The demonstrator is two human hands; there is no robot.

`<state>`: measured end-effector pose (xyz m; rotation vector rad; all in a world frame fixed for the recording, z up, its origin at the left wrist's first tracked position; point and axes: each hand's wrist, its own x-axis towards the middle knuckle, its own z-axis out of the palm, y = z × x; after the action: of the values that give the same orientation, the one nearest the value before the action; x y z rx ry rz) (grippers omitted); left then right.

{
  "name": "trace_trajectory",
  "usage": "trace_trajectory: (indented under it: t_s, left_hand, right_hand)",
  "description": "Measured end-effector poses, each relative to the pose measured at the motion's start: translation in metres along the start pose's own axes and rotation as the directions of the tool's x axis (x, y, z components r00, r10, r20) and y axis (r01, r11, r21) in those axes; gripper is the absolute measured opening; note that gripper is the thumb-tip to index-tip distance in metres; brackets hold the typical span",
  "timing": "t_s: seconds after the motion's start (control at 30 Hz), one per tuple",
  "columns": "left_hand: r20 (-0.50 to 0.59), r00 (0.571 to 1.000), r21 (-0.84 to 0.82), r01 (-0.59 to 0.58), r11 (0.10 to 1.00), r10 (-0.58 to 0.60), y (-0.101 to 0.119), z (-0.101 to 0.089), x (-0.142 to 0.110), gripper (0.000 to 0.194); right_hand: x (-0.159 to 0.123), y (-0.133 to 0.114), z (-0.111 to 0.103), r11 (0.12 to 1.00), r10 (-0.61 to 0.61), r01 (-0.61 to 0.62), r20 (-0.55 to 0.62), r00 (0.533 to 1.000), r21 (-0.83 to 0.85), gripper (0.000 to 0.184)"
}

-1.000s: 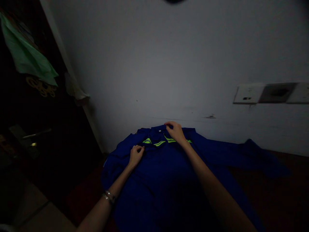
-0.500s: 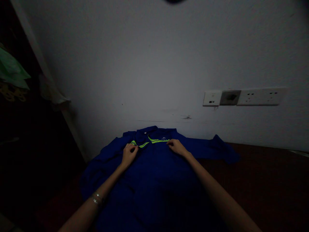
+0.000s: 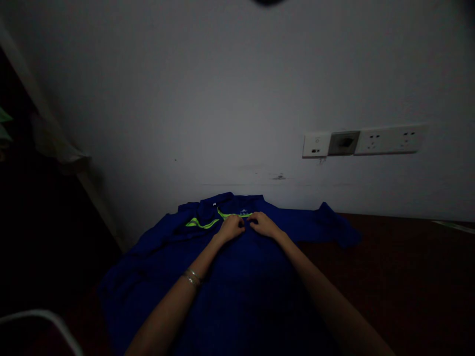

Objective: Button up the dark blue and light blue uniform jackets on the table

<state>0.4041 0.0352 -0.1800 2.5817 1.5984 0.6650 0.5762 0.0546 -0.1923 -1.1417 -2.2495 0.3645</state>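
Note:
A blue jacket [image 3: 226, 277] with yellow-green stripes lies spread on a dark red surface, its collar against the wall. My left hand [image 3: 230, 228], with bracelets at the wrist, is on the chest just below the right-hand stripe, fingers curled in a pinch on the cloth. Close beside it, my right hand [image 3: 262, 225] pinches the jacket near the same stripe, below a small pale logo [image 3: 244, 211]. One sleeve [image 3: 337, 230] stretches out to the right with its end bent. The jacket's lower part is lost in shadow.
A pale wall [image 3: 230, 109] rises right behind the collar, with a row of sockets [image 3: 386, 141] at the right. The dark red surface [image 3: 404, 267] extends to the right. A white curved bar [image 3: 44, 314] shows at the lower left, near a dark door [image 3: 33, 222].
My left hand has moved right across the chest, close to my right hand. My right hand has come down from the collar to the stripe. The view has swung right.

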Motion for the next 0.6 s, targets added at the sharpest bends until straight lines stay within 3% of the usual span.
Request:
trace_trajectory:
  t_s: [0.27,0.43,0.6]
  left_hand:
    - [0.002,1.000,-0.089,-0.017,0.996,0.017,-0.008,0.013,-0.008,0.014]
    - [-0.078,0.997,-0.073,-0.036,0.997,0.030,-0.007,0.023,-0.019,0.017]
    - [-0.074,0.997,-0.019,-0.040,0.999,0.038,-0.003,0.023,-0.024,0.018]
  right_hand:
    - [0.003,-0.004,0.007,0.979,-0.059,0.066,0.044,0.997,-0.193,0.028]
    - [0.004,-0.006,0.003,0.975,-0.091,0.107,0.089,0.992,-0.196,0.025]
    - [0.006,-0.006,0.003,0.975,-0.048,0.072,0.114,0.992,-0.211,0.020]
